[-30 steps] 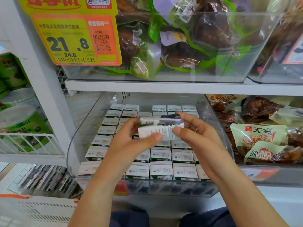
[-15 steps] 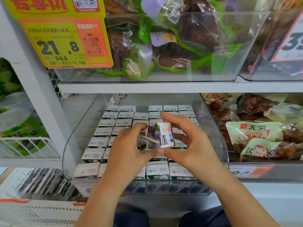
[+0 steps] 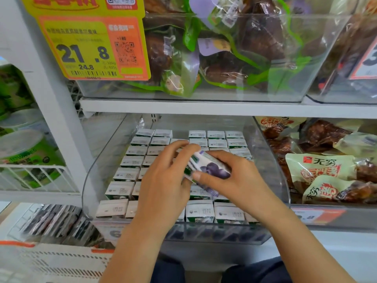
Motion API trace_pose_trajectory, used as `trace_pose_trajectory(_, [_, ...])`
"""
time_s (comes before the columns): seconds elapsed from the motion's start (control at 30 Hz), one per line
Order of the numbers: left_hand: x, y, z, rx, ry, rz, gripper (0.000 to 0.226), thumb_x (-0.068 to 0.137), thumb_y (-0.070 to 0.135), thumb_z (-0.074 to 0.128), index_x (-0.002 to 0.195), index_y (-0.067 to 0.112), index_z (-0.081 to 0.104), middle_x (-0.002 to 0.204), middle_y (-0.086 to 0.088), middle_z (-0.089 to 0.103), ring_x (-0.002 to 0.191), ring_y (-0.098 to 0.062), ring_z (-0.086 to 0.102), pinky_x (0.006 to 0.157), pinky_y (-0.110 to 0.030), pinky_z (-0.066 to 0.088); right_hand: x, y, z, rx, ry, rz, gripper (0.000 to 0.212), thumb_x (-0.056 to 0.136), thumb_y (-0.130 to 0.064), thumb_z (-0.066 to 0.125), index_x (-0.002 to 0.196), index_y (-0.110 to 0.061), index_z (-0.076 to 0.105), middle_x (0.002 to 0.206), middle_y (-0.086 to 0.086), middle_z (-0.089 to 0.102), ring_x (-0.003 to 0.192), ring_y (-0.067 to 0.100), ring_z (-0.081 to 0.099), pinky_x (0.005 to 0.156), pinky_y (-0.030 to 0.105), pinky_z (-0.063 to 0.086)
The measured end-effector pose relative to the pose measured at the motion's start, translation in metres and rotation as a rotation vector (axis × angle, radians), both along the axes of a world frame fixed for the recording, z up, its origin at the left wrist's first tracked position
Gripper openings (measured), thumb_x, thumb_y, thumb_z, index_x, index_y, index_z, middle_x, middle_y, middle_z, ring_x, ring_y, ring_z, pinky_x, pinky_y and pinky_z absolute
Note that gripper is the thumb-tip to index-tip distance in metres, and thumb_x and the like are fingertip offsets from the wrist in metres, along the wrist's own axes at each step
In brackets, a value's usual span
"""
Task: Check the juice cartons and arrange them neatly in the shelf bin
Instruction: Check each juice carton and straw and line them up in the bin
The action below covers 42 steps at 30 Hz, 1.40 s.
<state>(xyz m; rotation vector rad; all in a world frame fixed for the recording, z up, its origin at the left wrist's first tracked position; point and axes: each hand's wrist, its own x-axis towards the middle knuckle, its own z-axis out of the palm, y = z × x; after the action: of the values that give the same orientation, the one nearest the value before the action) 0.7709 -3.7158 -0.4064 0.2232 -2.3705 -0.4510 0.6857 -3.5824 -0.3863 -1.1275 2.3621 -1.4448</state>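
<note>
Both hands hold one juice carton [image 3: 210,167] above the clear bin [image 3: 271,160] — left hand [image 3: 165,180] gripping its near end, right hand [image 3: 230,180] pinching it. Advise: turn it upright, lower it squarely into a gap among the rows [image 3: 140,151] — no forcing.

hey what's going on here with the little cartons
A person is stocking a shop shelf. Both hands hold one small juice carton with a purple fruit print, tilted on its side above a clear shelf bin: the left hand at its left end, the right hand over its right end. Below, rows of matching cartons stand upright in the bin. The held carton is not yet set among them.
</note>
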Motion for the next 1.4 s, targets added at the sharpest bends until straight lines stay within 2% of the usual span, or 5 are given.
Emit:
trace_pose_trajectory(0.27, [0.005,-0.009,0.003,0.614,-0.033,-0.261,0.09,0.079,-0.009,0.064,0.13,0.058,0.034,0.128,0.028,0.048,0.116,0.013,0.048,0.084,-0.002,0.042,-0.015,-0.01,-0.005,-0.113,-0.161,0.049,0.03,0.073,-0.027,0.08,0.1,-0.027,0.066,0.085,-0.01,0.07,0.076,0.005,0.065,0.06,0.019,0.052])
trace_pose_trajectory(0.4, [0.008,-0.016,0.008,0.87,-0.036,-0.335,0.044,0.086,0.016,0.068,0.121,0.041,0.056,0.113,0.027,0.065,0.107,0.012,0.057,0.079,-0.004,0.045,-0.014,-0.013,-0.014,-0.14,-0.174,0.115,0.036,0.073,-0.033,0.077,0.106,-0.034,0.063,0.092,-0.013,0.069,0.083,0.009,0.065,0.068,0.02,0.052])
trace_pose_trajectory(0.57, [0.003,-0.012,0.005,0.769,0.036,-0.19,0.026,0.089,0.02,0.064,0.108,0.038,0.06,0.108,0.015,0.068,0.1,0.002,0.062,0.083,-0.018,0.05,-0.014,-0.012,-0.017,-0.105,-0.025,0.038,0.034,0.077,-0.041,0.072,0.106,-0.046,0.056,0.097,-0.026,0.064,0.092,-0.005,0.059,0.072,0.007,0.044])
trace_pose_trajectory(0.77, [-0.018,-0.024,0.007,0.722,0.272,0.026,0.027,0.09,0.015,0.064,0.103,0.037,0.054,0.102,0.02,0.058,0.091,0.017,0.053,0.075,-0.002,0.041,-0.016,0.006,-0.028,0.666,0.426,-0.129,0.08,0.081,-0.074,0.014,0.147,-0.03,0.025,0.151,-0.005,0.03,0.138,0.016,0.028,0.11,0.03,0.026])
trace_pose_trajectory(1.4, [-0.115,-0.069,0.005,0.057,-0.229,0.103,0.036,0.09,-0.002,0.058,0.124,0.008,0.06,0.13,-0.017,0.055,0.119,-0.028,0.052,0.103,-0.028,0.038,-0.017,0.002,-0.031,0.638,0.448,-0.128,0.058,0.097,-0.054,0.027,0.136,-0.014,0.042,0.136,0.009,0.047,0.127,0.027,0.04,0.107,0.04,0.032])
